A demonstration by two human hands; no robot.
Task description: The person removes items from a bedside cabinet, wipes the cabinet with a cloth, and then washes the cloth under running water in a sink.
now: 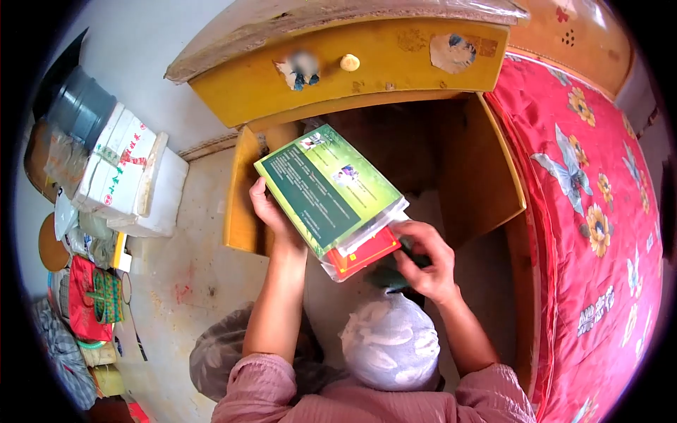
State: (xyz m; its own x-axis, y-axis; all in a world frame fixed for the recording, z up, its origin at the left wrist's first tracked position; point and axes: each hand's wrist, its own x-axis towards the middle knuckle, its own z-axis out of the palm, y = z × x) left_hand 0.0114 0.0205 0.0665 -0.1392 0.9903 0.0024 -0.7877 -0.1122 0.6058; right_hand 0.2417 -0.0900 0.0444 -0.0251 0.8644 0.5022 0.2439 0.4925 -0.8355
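Note:
My left hand grips the left edge of a flat green printed box, held tilted in front of the open cabinet. A clear plastic bag wraps around its near end. From under that end a red card or booklet with a yellow border sticks out. My right hand is curled closed beside the red corner. Dark green material shows by its fingers; I cannot make out exactly what they hold.
A yellow wooden cabinet stands ahead, its two doors swung open. To the right lies a red flowered bedspread. White foam boxes, a green woven basket and bags stand on the left. My knee is below my hands.

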